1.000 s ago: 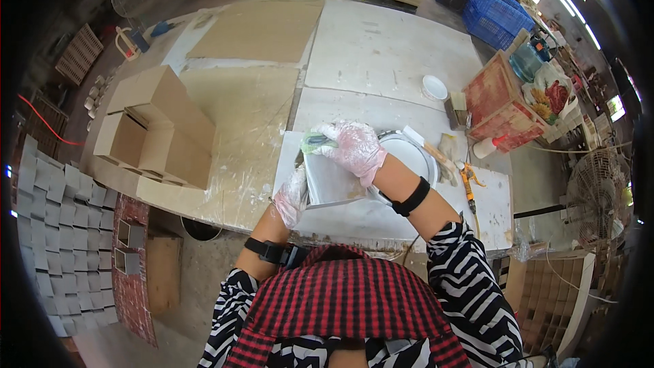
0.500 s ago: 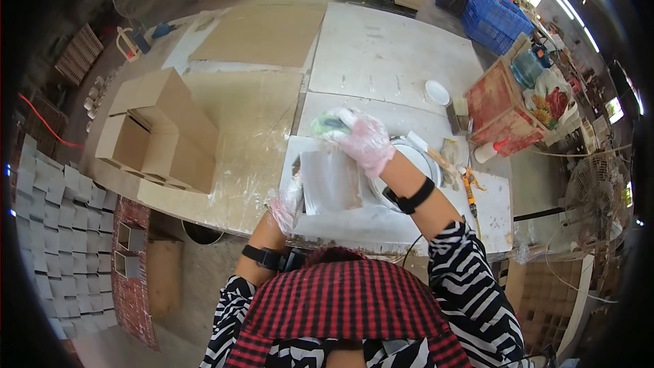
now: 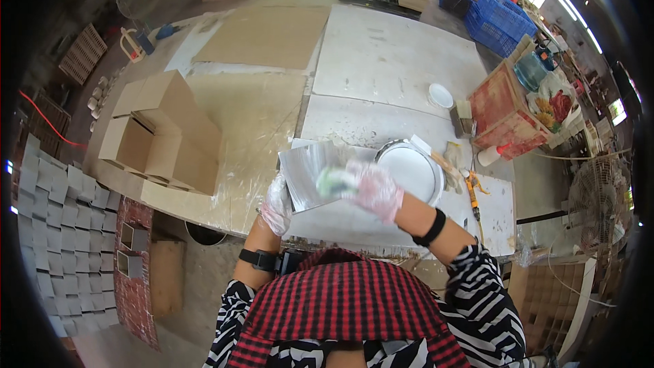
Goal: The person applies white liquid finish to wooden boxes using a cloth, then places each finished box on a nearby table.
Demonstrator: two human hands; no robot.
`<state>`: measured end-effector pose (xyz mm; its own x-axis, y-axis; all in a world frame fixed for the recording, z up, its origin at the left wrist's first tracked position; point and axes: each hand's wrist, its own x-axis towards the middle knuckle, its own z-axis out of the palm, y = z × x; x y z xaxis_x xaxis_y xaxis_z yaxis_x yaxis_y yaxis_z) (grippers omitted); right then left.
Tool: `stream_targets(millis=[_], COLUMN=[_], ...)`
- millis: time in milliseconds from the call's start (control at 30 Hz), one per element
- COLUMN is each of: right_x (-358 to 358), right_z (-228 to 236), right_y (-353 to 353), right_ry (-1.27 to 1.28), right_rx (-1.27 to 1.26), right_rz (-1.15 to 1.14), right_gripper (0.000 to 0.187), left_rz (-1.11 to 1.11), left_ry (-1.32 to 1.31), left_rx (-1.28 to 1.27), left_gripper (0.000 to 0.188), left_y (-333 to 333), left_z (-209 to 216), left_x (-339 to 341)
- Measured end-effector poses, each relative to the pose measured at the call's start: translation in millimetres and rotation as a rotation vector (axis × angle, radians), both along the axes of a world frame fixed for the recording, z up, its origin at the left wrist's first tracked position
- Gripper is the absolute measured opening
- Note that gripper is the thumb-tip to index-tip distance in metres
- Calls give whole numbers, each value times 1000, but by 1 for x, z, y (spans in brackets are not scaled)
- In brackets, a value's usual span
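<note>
My left hand (image 3: 276,206), in a thin clear plastic glove, grips the left edge of a grey box-like piece (image 3: 304,176), its fingers closed. Wet whitish streaks run over the flat top face of that piece. A pale green sponge (image 3: 330,182) is in my gloved right hand (image 3: 377,191) and lies against the right part of the face. Part of the sponge hides under my fingers, and motion blurs it. Close by on the right stands a round tub (image 3: 407,169) of white paint. A flat brush (image 3: 436,153) with a wooden handle rests across its rim.
An orange-yellow tool with a cord (image 3: 473,194) lies right of the tub. Beyond are a white bowl (image 3: 440,95), a reddish wooden crate (image 3: 501,105) and a white bottle (image 3: 489,156). Cardboard boxes (image 3: 163,136) stand on the left. Grey blocks (image 3: 68,238) are stacked at lower left.
My right hand has come nearer and down with the sponge, from beyond the grey piece onto its face. The piece has tilted and shifted left with my left hand.
</note>
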<state>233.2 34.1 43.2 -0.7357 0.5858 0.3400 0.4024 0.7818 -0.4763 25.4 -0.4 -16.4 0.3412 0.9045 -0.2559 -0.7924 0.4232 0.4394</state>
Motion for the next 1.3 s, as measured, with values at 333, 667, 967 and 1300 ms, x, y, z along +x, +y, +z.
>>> stream_targets(millis=[333,667,967,1300], right_x=[7,18,-14,-32], right_z=[1,9,10,23], right_y=[-10,-15,28,-5], right_ry=[-166,-222,-76,-78], right_rx=[239,127,75,211], right_rz=[42,-20,-60,173], right_gripper=[32,37,28,29], left_rz=[49,-22,-141,-145], left_ry=[50,-50,156,37], left_rx=[63,50,169,141], left_gripper=[49,52,54,51], left_y=[8,11,16,8], left_z=[-6,6,-16,-6], left_x=[2,2,7,-1])
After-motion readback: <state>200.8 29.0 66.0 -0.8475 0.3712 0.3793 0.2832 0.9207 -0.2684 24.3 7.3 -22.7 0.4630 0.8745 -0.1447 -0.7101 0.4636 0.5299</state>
